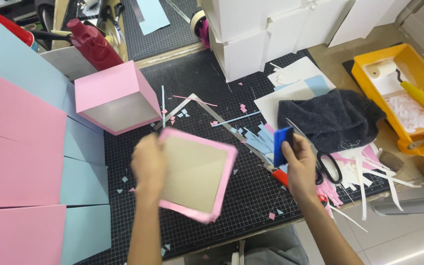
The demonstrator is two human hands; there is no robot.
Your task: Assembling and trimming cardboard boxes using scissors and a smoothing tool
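My left hand (pixel 148 164) grips the left edge of a square cardboard panel (pixel 197 172) with a pink paper border, held tilted above the black cutting mat (pixel 212 83). The panel is motion-blurred. A small blue scraper (pixel 282 145) is pinched upright in my right hand (pixel 300 164), just right of the panel. Black-handled scissors (pixel 329 167) lie on the mat beside my right hand.
A pink open box (pixel 116 96) stands at the mat's back left. Pink and light blue boxes (pixel 20 147) are stacked at left, white boxes (pixel 251 34) behind. A dark cloth (pixel 330 118), paper scraps, a metal square ruler (pixel 212 112) and a yellow roller tray (pixel 408 93) lie at right.
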